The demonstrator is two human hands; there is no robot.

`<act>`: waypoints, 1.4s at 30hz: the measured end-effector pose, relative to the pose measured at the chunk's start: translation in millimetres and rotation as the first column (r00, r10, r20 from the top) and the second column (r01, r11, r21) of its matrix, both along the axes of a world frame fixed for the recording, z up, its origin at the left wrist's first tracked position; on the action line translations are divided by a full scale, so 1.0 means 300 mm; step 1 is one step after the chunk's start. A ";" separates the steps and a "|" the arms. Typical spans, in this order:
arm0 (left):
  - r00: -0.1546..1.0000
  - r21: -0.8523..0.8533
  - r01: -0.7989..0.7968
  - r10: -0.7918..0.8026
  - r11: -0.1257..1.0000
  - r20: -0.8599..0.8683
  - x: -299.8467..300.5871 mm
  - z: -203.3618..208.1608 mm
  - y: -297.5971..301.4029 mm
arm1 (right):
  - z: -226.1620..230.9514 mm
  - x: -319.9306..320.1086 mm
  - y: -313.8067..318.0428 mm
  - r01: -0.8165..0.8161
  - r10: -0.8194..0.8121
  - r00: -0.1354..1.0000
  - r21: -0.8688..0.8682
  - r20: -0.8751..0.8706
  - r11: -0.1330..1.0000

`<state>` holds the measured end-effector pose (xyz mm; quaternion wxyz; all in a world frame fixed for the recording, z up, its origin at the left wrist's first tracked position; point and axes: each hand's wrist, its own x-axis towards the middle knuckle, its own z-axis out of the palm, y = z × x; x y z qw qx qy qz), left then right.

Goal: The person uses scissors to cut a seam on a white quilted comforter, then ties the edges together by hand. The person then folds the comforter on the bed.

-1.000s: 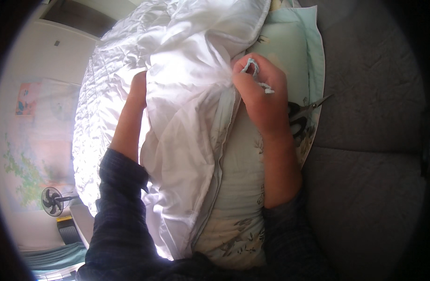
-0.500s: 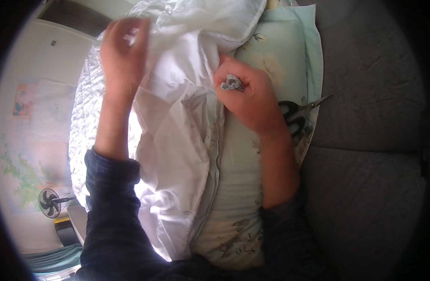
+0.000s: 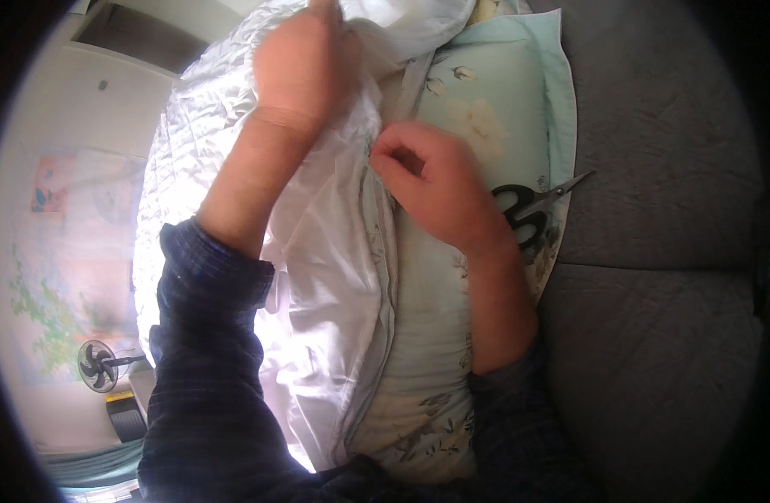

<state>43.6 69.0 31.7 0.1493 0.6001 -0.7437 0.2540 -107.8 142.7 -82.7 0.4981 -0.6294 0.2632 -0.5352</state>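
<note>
A white quilt cover (image 3: 322, 335) lies rumpled in front of me over a pale green floral comforter (image 3: 427, 335). At its far part, my left hand (image 3: 297, 67) is over the white cloth, back of the hand up. Its fingers are partly hidden and blurred. My right hand (image 3: 435, 184) is closed, thumb and fingers curled together at the cover's long edge, pinching it above the green fabric. Black-handled scissors (image 3: 532, 210) lie just right of my right wrist, blades pointing right.
A grey cushioned surface (image 3: 653, 210) borders the bedding on the right. Quilted white fabric (image 3: 171, 176) bulges along the left. Beyond it are a pale wall with a faint mural (image 3: 58, 293), a black fan (image 3: 98, 366) and teal cloth (image 3: 92, 465).
My left hand has swung right across the white cover. The grey bunched cloth in my right fist no longer shows, and that hand now pinches at the cover's edge.
</note>
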 end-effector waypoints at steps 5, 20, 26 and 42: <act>0.849 0.246 0.141 0.011 0.959 -0.529 -0.065 0.005 0.040 | 0.021 -0.007 0.008 0.045 -0.044 0.999 0.106 -0.017 0.993; 0.701 0.545 0.622 -0.089 0.562 -0.708 0.004 0.010 0.171 | 0.051 -0.068 0.015 0.465 -0.498 0.860 -0.228 -0.111 0.855; 0.784 0.623 0.534 -0.058 0.571 -0.619 -0.007 0.049 0.192 | 0.040 -0.072 0.020 0.467 -0.472 0.881 -0.125 -0.014 0.875; 0.869 0.575 0.434 -0.153 0.693 -0.471 0.031 0.075 0.241 | 0.051 -0.054 0.017 0.401 -0.400 0.916 -0.097 0.035 0.911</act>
